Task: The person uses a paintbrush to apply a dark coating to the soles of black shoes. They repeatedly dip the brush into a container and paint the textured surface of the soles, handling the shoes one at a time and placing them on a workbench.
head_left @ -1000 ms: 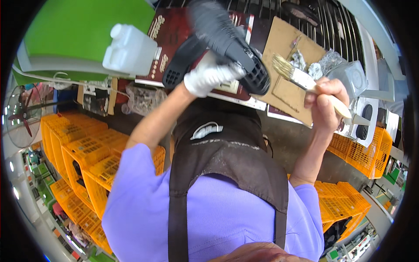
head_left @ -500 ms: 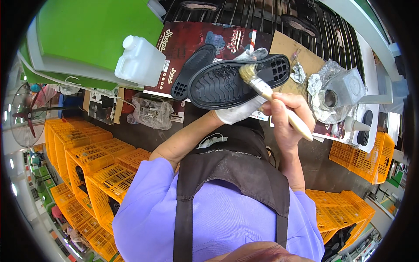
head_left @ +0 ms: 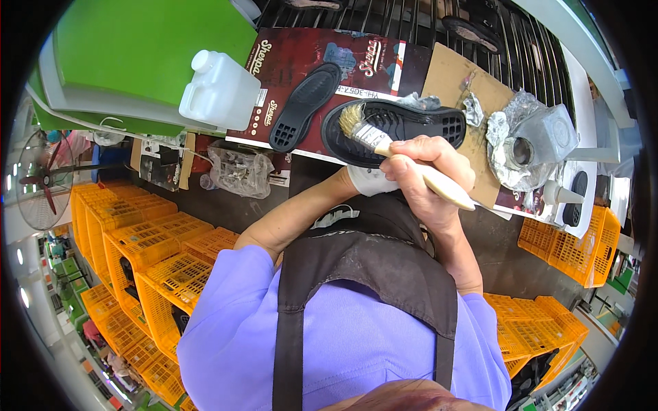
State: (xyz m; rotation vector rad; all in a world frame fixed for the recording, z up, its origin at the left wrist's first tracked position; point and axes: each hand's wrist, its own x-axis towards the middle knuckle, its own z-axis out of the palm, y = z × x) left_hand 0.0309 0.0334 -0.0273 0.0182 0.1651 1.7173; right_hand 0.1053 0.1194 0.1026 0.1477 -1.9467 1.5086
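Note:
My left hand (head_left: 370,181), in a white glove, holds a black shoe sole (head_left: 404,123) from beneath, its treaded inner face up. Most of those fingers are hidden under the sole; grey-stained glove fingertips seem to show at its far edge. In my bare right hand (head_left: 435,171) is a paintbrush (head_left: 373,137) with a pale handle, gripped like a pen. Its bristles touch the sole's left, rounded end. Just to the left, a second black sole (head_left: 305,106) lies on dark red printed cardboard (head_left: 274,75).
A white jug (head_left: 226,92) stands left on the cardboard, beside a green box (head_left: 144,55). At right are a clear plastic container (head_left: 548,137) in crumpled wrap, a nozzle bottle (head_left: 562,195) and brown cardboard (head_left: 459,75). Metal rollers lie beyond. Orange crates (head_left: 164,240) flank me.
The brush has moved left along the sole, from near its gridded end to the opposite end. The held sole has shifted right and nearer to me, uncovering more of the second sole.

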